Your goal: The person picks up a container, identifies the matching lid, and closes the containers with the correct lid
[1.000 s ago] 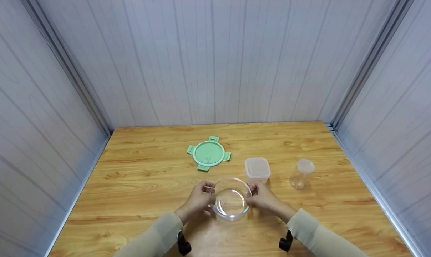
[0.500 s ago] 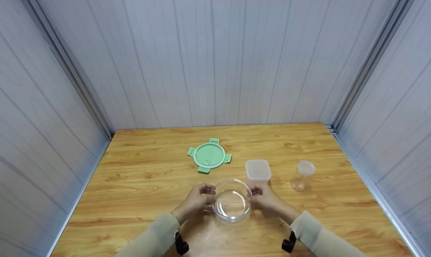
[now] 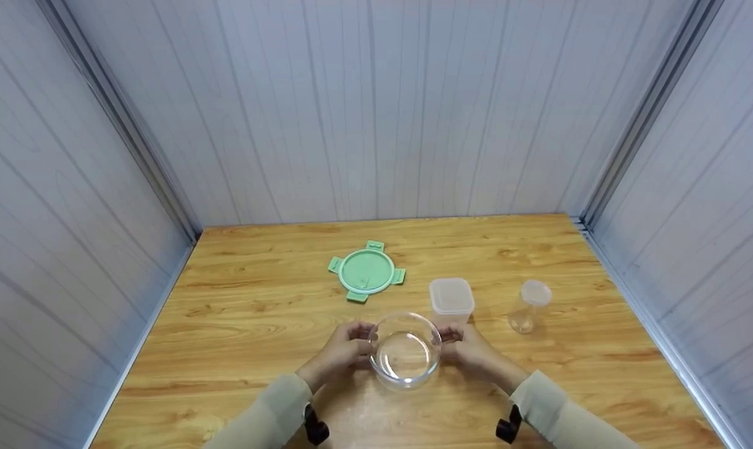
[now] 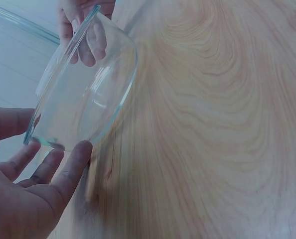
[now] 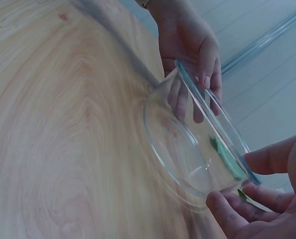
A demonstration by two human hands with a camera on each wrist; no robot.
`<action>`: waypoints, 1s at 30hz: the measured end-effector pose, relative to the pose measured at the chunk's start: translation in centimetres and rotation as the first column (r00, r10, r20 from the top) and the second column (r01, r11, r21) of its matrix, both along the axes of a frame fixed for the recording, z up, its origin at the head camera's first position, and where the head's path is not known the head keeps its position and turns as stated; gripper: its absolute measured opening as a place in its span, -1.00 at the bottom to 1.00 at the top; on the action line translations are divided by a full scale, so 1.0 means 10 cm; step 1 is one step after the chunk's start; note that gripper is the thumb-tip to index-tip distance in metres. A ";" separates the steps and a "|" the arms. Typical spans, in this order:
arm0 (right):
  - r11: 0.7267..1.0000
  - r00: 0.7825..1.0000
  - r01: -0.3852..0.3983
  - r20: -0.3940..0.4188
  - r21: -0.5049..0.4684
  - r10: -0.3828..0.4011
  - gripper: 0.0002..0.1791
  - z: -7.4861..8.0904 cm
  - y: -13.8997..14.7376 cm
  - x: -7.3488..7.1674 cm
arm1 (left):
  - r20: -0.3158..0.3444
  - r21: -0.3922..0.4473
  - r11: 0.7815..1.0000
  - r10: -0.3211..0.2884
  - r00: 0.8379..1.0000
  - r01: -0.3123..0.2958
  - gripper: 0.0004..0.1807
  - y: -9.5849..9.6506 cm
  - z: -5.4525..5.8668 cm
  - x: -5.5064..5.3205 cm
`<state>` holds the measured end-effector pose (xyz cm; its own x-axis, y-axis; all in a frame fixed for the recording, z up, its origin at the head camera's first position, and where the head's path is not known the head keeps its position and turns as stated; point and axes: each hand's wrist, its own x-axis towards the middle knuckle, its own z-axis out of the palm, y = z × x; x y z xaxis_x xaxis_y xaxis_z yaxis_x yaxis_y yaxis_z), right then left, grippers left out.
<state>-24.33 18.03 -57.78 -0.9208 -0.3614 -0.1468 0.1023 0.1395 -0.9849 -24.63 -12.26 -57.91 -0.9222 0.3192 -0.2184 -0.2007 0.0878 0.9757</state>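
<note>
A clear round glass bowl (image 3: 405, 357) is upright near the front middle of the table, between both hands. My left hand (image 3: 342, 350) holds its left side, the thumb at the rim and fingertips against the outer wall in the left wrist view. On the opposite side my right hand (image 3: 470, 350) grips it likewise, with the thumb on the rim (image 5: 213, 119) and fingers lower on the wall. Whether the base touches the table is hard to tell. Beyond the bowl lies a round green lid (image 3: 366, 272) with flaps spread outward.
A square translucent container with a lid (image 3: 451, 297) stands just behind my right hand. Farther right is a small clear jar with a whitish lid (image 3: 535, 293). Pale panel walls (image 3: 376, 112) border the wooden table (image 3: 258, 299) at the back and sides.
The head view tilts very slightly, so things on the table appear a little lower than a second ago. Both hands keep their hold and the bowl stays nearly in place.
</note>
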 end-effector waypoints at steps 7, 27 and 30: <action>0.999 0.998 0.014 -0.067 0.036 -0.012 -0.49 -0.02 0.01 0.01 | 0.024 -0.002 1.000 0.029 0.999 -0.029 -0.49 0.01 -0.01 -0.05; 0.997 0.994 0.027 -0.109 0.067 -0.020 -0.49 -0.03 0.00 0.02 | -0.058 -0.029 0.963 0.265 0.963 -0.267 -0.56 -0.07 0.11 -0.51; 0.997 0.994 0.025 -0.104 0.068 -0.018 -0.48 -0.02 -0.01 0.02 | -0.063 -0.052 0.950 0.304 0.950 -0.308 -0.55 -0.09 0.09 -0.56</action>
